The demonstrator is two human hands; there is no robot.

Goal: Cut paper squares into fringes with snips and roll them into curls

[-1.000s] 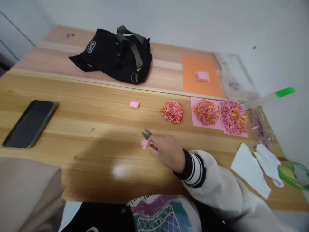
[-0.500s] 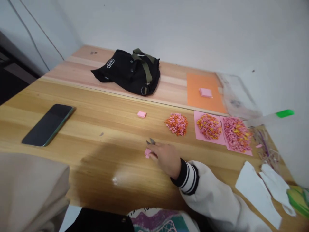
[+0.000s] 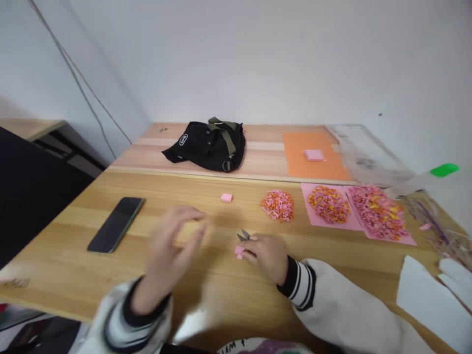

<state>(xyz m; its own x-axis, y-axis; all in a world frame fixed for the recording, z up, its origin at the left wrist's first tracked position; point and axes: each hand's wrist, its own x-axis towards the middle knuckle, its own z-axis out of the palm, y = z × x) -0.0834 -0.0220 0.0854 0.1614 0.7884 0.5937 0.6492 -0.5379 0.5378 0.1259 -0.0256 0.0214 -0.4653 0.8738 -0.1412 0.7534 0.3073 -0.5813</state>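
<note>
My right hand (image 3: 268,255) rests on the table, closed around a small pair of scissors, whose two grey blades (image 3: 243,235) poke out past the fingers, slightly apart. The handles are hidden in the hand. Small pink paper pieces (image 3: 239,251) lie at its thumb and fingertips; whether they are gripped too is unclear. My left hand (image 3: 171,250), blurred by motion, hovers over the table with thumb and fingers apart and nothing between them. Beyond it lies a small pink paper stack (image 3: 226,197). A heap of pink and orange snippets (image 3: 278,205) sits past my right hand.
Two pink sheets bear more snippet heaps (image 3: 328,204) (image 3: 378,211) at right. Behind are an orange sheet (image 3: 295,167) with a pink stack (image 3: 313,155), and a black bag (image 3: 210,147). A phone (image 3: 116,224) lies left; white paper (image 3: 431,295) lies at right.
My left hand has come into view from the lower left, reaching over the table with fingers spread. The view has tilted up; my right hand still holds the scissors.
</note>
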